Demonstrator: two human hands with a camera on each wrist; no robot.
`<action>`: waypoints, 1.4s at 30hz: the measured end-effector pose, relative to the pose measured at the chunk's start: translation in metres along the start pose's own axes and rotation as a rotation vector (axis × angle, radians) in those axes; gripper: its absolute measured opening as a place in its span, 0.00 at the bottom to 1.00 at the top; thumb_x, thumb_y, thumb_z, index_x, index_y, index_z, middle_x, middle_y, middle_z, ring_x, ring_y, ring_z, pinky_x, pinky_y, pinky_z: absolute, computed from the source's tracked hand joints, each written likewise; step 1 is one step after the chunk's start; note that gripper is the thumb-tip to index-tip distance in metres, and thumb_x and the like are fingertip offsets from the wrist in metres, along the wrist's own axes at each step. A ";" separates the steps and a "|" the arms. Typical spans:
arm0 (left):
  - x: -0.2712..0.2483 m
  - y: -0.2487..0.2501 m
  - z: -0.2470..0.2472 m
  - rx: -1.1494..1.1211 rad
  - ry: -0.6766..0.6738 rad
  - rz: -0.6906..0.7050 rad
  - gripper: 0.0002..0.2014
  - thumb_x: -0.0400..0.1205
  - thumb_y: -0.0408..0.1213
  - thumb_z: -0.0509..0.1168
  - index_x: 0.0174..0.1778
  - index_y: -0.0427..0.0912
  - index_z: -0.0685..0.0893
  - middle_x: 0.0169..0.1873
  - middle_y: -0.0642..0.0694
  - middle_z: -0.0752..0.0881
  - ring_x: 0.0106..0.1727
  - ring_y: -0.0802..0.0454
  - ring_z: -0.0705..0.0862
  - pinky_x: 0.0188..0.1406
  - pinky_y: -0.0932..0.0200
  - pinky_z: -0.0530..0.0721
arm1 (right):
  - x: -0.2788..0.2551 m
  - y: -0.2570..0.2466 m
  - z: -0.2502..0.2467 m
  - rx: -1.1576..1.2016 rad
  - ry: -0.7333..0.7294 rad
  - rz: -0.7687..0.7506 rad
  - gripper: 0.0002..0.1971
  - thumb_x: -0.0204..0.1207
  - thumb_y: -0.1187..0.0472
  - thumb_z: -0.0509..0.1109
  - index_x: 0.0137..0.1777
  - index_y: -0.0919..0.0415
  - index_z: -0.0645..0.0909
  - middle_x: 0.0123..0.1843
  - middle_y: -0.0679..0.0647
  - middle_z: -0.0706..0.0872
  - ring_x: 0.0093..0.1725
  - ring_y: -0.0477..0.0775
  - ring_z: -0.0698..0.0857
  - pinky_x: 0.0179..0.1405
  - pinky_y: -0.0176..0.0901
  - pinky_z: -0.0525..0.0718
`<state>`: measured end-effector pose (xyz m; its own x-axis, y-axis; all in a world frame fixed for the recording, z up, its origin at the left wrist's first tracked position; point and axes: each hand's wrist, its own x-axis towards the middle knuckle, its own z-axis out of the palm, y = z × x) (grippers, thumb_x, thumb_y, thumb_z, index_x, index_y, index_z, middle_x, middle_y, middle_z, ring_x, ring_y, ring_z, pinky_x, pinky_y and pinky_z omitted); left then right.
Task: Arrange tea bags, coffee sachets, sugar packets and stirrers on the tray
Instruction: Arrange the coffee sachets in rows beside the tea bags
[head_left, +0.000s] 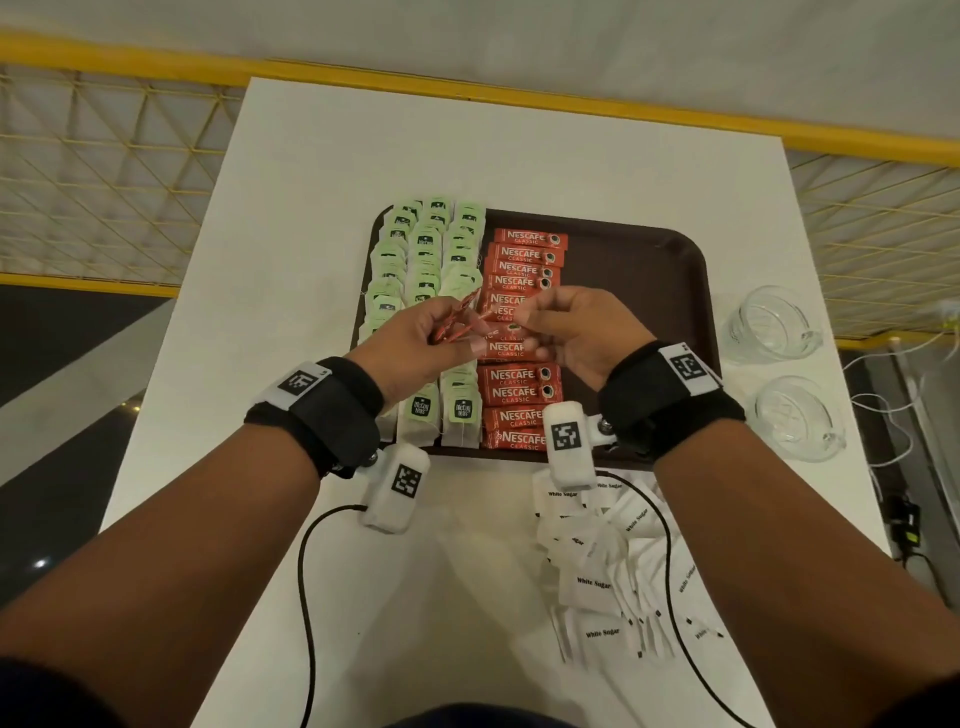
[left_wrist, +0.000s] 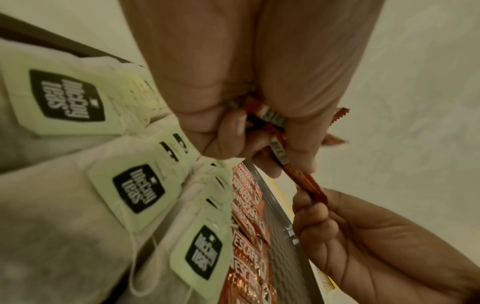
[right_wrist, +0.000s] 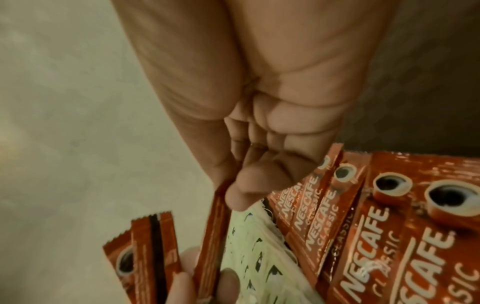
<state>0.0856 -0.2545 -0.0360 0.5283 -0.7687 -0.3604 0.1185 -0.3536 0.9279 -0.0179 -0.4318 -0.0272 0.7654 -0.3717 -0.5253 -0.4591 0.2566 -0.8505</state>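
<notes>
Left hand (head_left: 415, 343) palm-up over brown plastic tray (head_left: 670, 260), clutching red coffee sachets (head_left: 457, 322) | right hand (head_left: 576, 332) apparently pinching one sachet's end.

Head view looks steeply down on the tray (head_left: 691, 291); wrist views, close and blurry, share its sachet rows (left_wrist: 249, 236).

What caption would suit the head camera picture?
Left hand holds spare coffee sachets; right hand pinches one above the tray.
</notes>
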 end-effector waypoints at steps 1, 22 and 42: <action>-0.001 0.000 -0.002 0.013 0.011 0.005 0.04 0.84 0.33 0.67 0.53 0.41 0.82 0.36 0.60 0.83 0.31 0.72 0.82 0.29 0.75 0.78 | 0.000 0.000 -0.002 0.023 -0.025 0.002 0.04 0.77 0.71 0.72 0.50 0.67 0.83 0.37 0.57 0.85 0.33 0.49 0.83 0.35 0.37 0.84; 0.006 0.000 -0.029 -0.238 0.186 -0.142 0.08 0.88 0.45 0.54 0.54 0.44 0.73 0.32 0.47 0.78 0.24 0.56 0.66 0.19 0.64 0.63 | 0.044 0.008 -0.026 -0.517 0.341 -0.079 0.07 0.81 0.66 0.69 0.55 0.61 0.87 0.52 0.52 0.87 0.46 0.42 0.83 0.34 0.23 0.73; 0.021 0.002 -0.003 0.138 0.077 0.109 0.08 0.81 0.37 0.71 0.46 0.38 0.80 0.35 0.54 0.78 0.26 0.71 0.74 0.28 0.78 0.73 | 0.018 -0.009 0.000 -0.270 -0.125 -0.066 0.08 0.81 0.60 0.69 0.50 0.65 0.86 0.37 0.56 0.89 0.28 0.48 0.79 0.27 0.38 0.75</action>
<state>0.0994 -0.2699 -0.0415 0.5955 -0.7651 -0.2449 -0.0565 -0.3440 0.9373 0.0004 -0.4414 -0.0288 0.8395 -0.2626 -0.4756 -0.4968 -0.0169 -0.8677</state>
